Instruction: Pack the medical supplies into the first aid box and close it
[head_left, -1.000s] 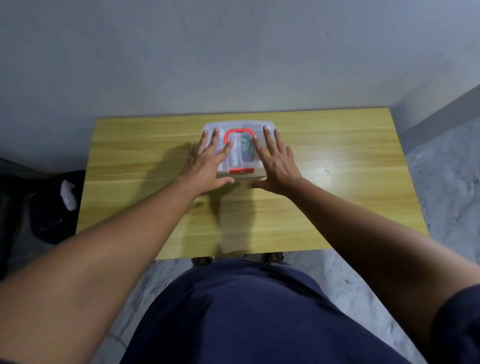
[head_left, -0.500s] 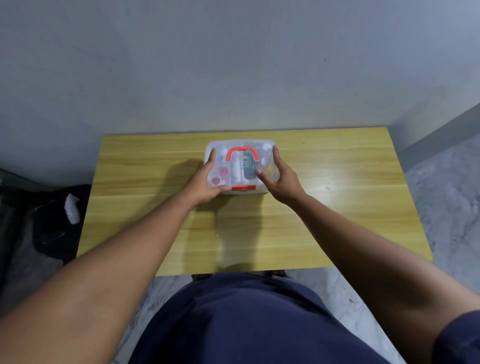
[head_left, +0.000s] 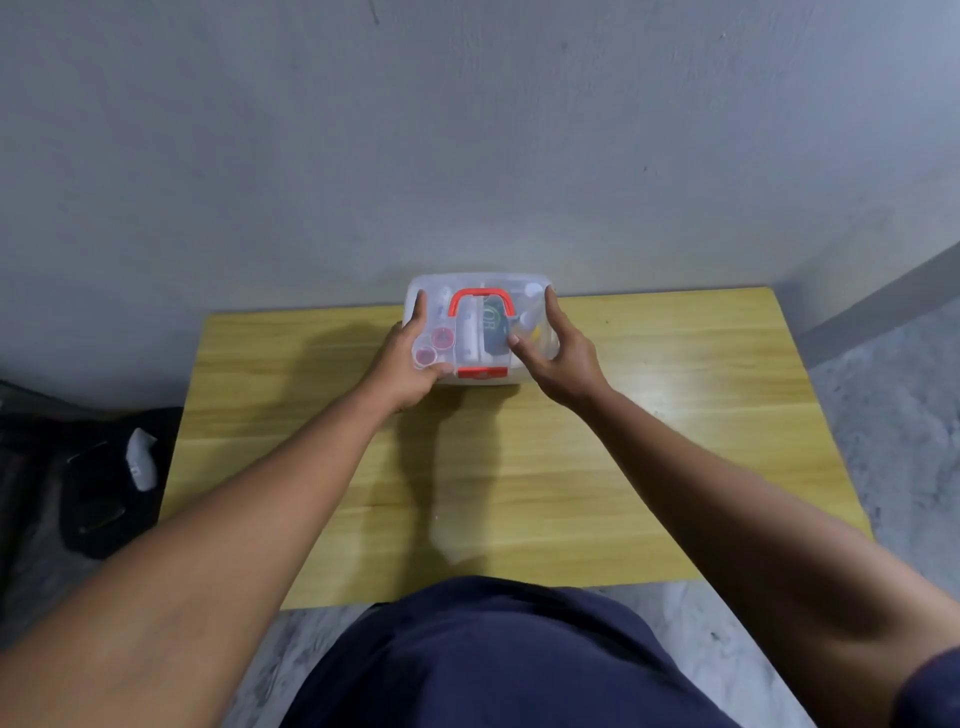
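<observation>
Plastic, clear and boxy, the first aid box (head_left: 480, 332) is sitting toward the far edge of the wooden table (head_left: 675, 415), near its middle, just in front of the grey wall (head_left: 467, 156). Its lid is lying down flat over the body, and the red handle (head_left: 482, 302) is folded flat on top, while the red latch (head_left: 481, 372) is showing on the near side, facing me. Through the see-through lid I am making out two small round pinkish containers (head_left: 435, 347) on the left side, a white tube-like item (head_left: 468, 338) in the middle and a dark packet (head_left: 493, 332) beside it; the rest inside is too blurred for me to tell. I am gripping the box from both sides: my left hand (head_left: 410, 358) is wrapping round its left end, thumb pressing at the near front corner and fingers reaching along the far left edge, and my right hand (head_left: 558, 358) is clasping the right end, thumb lying on the lid and fingers curling round the far right corner. Both of my forearms are stretching out over the tabletop. Off the table to my left, a dark bag (head_left: 104, 483) with a small white object (head_left: 141, 460) on it is lying on the floor.
</observation>
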